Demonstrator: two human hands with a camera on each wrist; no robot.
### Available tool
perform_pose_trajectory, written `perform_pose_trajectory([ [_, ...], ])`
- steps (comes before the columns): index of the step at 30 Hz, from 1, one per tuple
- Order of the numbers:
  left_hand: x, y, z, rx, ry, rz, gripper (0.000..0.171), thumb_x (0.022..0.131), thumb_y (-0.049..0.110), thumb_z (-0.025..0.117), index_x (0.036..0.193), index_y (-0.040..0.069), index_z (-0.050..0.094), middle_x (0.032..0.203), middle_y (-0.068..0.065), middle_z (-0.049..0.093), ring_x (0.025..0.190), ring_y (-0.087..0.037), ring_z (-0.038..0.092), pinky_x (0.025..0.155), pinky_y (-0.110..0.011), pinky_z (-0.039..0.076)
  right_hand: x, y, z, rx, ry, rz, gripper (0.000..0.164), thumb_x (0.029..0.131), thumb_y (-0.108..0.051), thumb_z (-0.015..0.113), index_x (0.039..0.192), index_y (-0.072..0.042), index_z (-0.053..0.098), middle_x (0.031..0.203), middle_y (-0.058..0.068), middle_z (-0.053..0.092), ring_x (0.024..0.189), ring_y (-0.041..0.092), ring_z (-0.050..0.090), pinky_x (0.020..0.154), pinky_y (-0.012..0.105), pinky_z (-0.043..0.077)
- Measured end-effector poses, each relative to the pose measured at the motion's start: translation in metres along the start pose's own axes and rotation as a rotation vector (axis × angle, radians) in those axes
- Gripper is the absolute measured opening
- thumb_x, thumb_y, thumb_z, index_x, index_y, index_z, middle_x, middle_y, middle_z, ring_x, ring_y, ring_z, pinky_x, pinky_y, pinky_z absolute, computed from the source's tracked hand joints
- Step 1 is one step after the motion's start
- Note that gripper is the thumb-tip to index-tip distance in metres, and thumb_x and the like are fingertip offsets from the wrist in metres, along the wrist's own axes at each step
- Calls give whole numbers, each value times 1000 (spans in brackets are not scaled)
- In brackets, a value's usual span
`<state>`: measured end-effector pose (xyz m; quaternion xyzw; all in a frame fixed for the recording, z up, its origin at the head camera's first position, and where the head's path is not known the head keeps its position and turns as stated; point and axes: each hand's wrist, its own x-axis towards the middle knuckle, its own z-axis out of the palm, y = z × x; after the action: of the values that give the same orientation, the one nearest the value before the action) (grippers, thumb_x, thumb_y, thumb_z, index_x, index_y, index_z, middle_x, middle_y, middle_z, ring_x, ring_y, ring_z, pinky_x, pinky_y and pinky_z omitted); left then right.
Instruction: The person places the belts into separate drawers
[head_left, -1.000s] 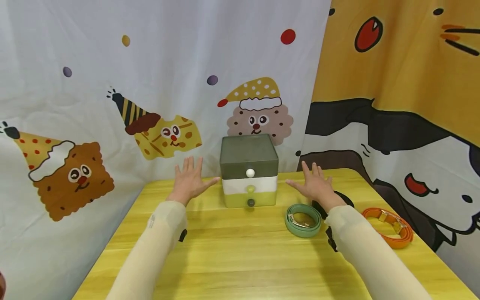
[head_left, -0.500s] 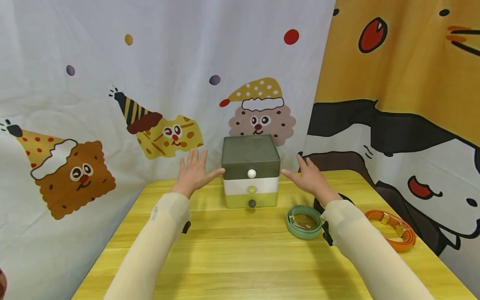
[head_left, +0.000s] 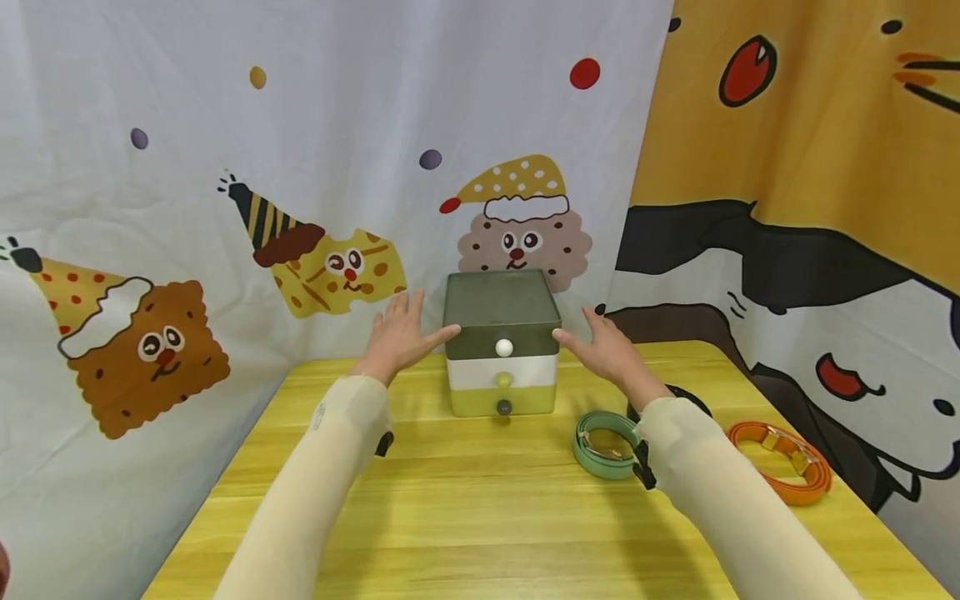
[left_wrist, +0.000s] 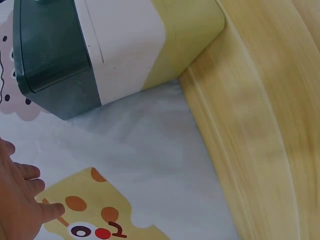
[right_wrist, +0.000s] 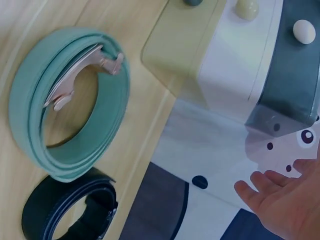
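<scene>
A small drawer box (head_left: 501,298) stands at the back of the table, its three drawers dark green, white and yellow-green from top to bottom, each with a round knob. My left hand (head_left: 399,337) is raised at the box's left, fingers straight and thumb pointing toward it. On the other side, my right hand (head_left: 611,354) mirrors it, its thumb overlapping the box's right edge in the head view. Both wrist views show a gap between the hands and the box walls. Neither hand holds anything. A coiled green belt (right_wrist: 107,110) lies below my right wrist.
A coiled black belt (right_wrist: 35,212) sits behind the green one, partly covered by my right arm in the head view. Farther right is a coiled orange belt (head_left: 806,493). A cartoon-printed curtain (head_left: 360,100) hangs behind the wooden table (head_left: 465,517).
Both hands have moved inward toward the box, the left one to the right and the right one to the left, each slightly higher. The box and belts have stayed in place.
</scene>
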<state>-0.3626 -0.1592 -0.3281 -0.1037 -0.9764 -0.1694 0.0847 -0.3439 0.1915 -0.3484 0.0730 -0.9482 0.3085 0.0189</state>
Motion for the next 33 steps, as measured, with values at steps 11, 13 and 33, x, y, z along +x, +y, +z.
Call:
perform_pose_trajectory([
  [11, 4, 9, -4, -183, -21, -25, 112, 81, 87, 41, 162, 20, 2, 165, -16, 6, 150, -37, 7, 117, -61, 14, -3, -20, -1, 126, 93, -30, 96, 93, -72, 43, 160, -9, 18, 156, 24, 30, 135, 44, 40, 105, 62, 37],
  [13, 4, 11, -4, -235, -32, -33, 111, 81, 87, 43, 162, 22, 2, 165, -14, 5, 150, -36, 7, 116, -61, 15, -4, -24, -2, 157, 116, -20, 94, 93, -72, 45, 160, -9, 20, 154, 24, 34, 133, 43, 44, 103, 60, 40],
  [33, 13, 14, 4, -505, -111, -47, 103, 87, 73, 56, 162, 21, 9, 166, -7, 12, 149, -32, 17, 117, -57, 20, -12, -52, 14, 484, 202, 56, 66, 95, -61, 55, 138, -10, 53, 128, 14, 58, 106, 35, 62, 87, 44, 53],
])
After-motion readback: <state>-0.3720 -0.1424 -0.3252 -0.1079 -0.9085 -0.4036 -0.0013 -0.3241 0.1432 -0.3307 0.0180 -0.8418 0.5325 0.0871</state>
